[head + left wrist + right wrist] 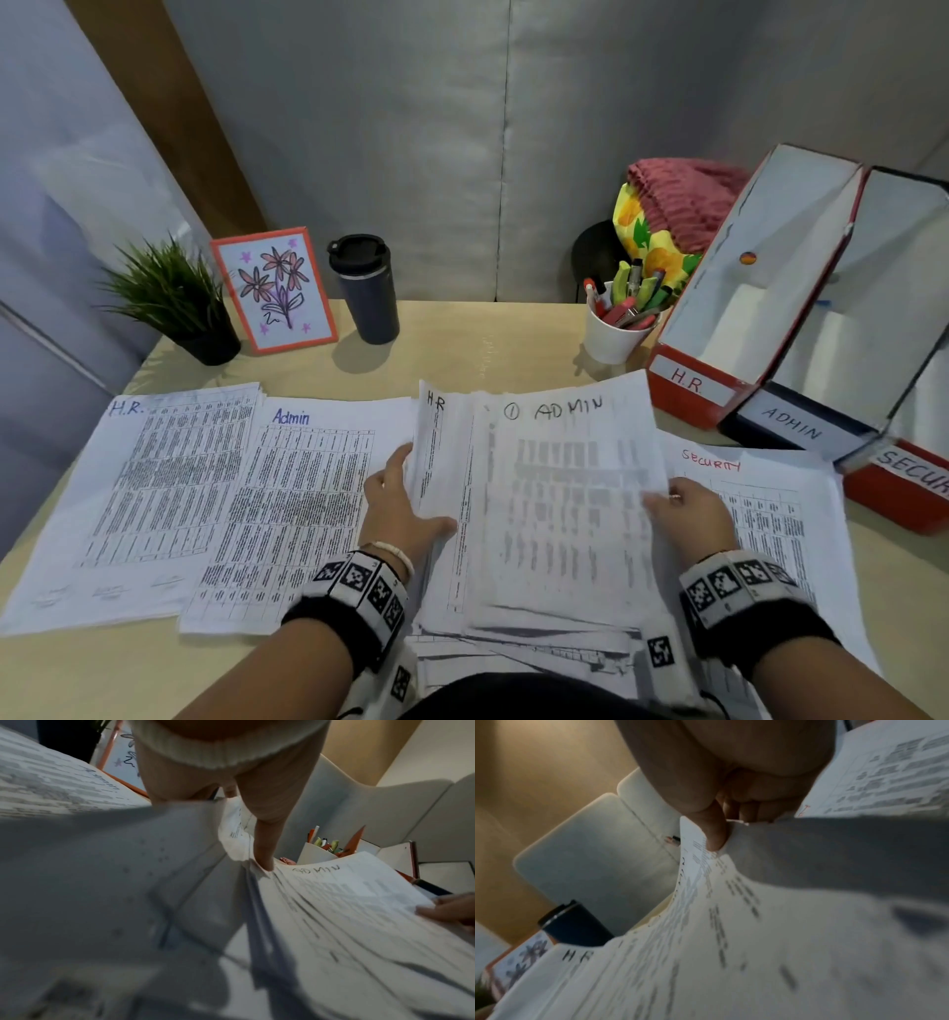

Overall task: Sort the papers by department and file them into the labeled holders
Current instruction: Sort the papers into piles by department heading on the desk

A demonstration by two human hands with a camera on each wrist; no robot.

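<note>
— Papers first: where are they?

— An unsorted stack [539, 514] fills the lower middle of the head frame, between both hands. Its top sheet [575, 462] is marked "ADMIN"; a sheet marked "H.R." [436, 442] sticks out at its left edge.

— What is the left hand doing?

— The left hand [403, 506] sits at the stack's left edge, thumb laid over the upper sheets, the other fingers hidden behind them. In the left wrist frame one straight finger [264, 850] presses into the fanned edges.

— And the right?

— The right hand [690, 516], right of centre, pinches the right edge of the ADMIN sheet. The right wrist frame shows the thumb [714, 829] on top, curled fingers beneath, and the paper bent upward there.

— Anything already laid out?

— Three piles on the table [462, 339]: an "H.R." pile [144, 493] at the left, an "Admin" pile [298, 503] just beside it, overlapping its edge, and a "SECURITY" pile [770, 514] at the right, partly under the right hand.

— The holders?

— At the right edge: a red H.R. holder [693, 385], a dark ADMIN holder [791, 426], then a red one whose label is cut off after "SECUR" [914, 478], standing side by side and touching.

— The rest?

— Across the upper half: a potted plant [169, 303], a framed flower drawing [274, 288], a dark tumbler [364, 288], and a white cup of pens [616, 329].
</note>
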